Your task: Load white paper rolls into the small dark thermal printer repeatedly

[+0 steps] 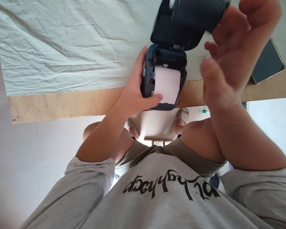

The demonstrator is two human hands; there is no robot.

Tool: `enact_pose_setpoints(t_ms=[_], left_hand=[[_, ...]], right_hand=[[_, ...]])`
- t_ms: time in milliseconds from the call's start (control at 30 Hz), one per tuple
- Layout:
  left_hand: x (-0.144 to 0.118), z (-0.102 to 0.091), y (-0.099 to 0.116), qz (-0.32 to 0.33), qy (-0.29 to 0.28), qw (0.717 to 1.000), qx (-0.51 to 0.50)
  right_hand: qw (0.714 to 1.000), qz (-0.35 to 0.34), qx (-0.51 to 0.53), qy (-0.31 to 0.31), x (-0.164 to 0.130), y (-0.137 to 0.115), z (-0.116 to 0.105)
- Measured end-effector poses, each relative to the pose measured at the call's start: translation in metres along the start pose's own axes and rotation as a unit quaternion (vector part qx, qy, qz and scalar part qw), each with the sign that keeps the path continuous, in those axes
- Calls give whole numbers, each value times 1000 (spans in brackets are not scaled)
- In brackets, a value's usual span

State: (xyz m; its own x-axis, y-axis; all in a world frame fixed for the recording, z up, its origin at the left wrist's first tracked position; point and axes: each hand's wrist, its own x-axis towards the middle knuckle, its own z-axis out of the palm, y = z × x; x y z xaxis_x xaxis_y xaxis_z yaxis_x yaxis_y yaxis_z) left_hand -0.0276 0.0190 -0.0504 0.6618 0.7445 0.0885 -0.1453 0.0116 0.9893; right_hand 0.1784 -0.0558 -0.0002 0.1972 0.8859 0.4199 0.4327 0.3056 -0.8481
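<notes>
Head view. A small dark label printer point(165, 78) sits at the near edge of the worktop point(62, 103), which is partly covered by a pale, creased cloth point(62, 41). Its lid point(188, 22) is swung up and away from the person, hinged at the far side. A white paper roll point(166, 84) lies exposed in the bay, with its axis running left to right across the printer.

The left hand point(133, 92) is clamped on the printer's left flank: fingers run up that side, and the thumb tip rests on the near lower corner of the paper.

The right hand point(231, 54) is raised above and to the right of the printer, fingers spread and loosely curled, holding nothing. Its upper fingertips sit against or just beside the right edge of the lid; contact cannot be confirmed.

Key relation: the open bay lies down and to the left of the right hand, while the left hand is already on the body. The left is therefore the nearer hand to the roll.

A dark flat device point(268, 62), probably a phone, lies on the worktop at far right, apart from both hands.
</notes>
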Motion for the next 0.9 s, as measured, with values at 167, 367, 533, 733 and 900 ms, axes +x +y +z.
enact_pose_setpoints(t_ms=[167,367,533,733,900], left_hand=[[3,-1,-1,-3,3,1000,-6],[2,5,-3,37,-8,998,-46],[-6,16,17,-37,41,998,-35],[-6,23,27,-44,54,996,-54],[1,28,30,-70,73,985,-138]], right_hand=[[998,10,50,31,0,8,3],[984,37,101,-146,-3,26,12],[974,53,96,-197,-2,25,12],[974,68,85,-197,-2,20,12],[981,53,44,-181,-1,20,12]])
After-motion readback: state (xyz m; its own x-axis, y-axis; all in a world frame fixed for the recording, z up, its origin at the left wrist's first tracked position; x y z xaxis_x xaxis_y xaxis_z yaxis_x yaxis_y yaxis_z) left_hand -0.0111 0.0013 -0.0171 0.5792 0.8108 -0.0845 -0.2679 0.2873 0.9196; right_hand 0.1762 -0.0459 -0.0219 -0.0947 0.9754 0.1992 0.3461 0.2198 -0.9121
